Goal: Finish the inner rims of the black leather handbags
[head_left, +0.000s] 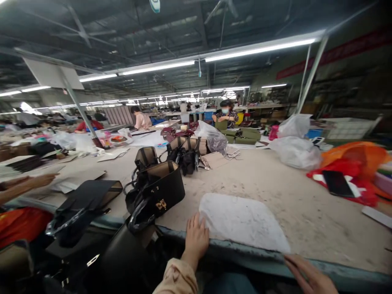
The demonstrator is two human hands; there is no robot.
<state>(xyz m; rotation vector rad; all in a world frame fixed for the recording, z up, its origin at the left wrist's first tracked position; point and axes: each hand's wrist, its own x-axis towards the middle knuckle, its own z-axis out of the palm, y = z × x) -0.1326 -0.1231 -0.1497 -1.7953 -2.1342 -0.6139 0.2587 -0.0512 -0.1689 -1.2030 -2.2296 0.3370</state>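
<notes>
Hands (197, 236) (312, 275) at stained tabletop (306, 204), tube lights (260, 50) overhead

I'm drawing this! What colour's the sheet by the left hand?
The sheet is greyish white; the head view shows it best.

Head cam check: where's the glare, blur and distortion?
Head view, top: tube light burns out white against a dim ceiling; head view, right edge: orange bag looks smeared and stretched; head view, lower middle: left hand and white sheet read clearer, though soft; head view, bottom right: right hand looks blurrier.
</notes>
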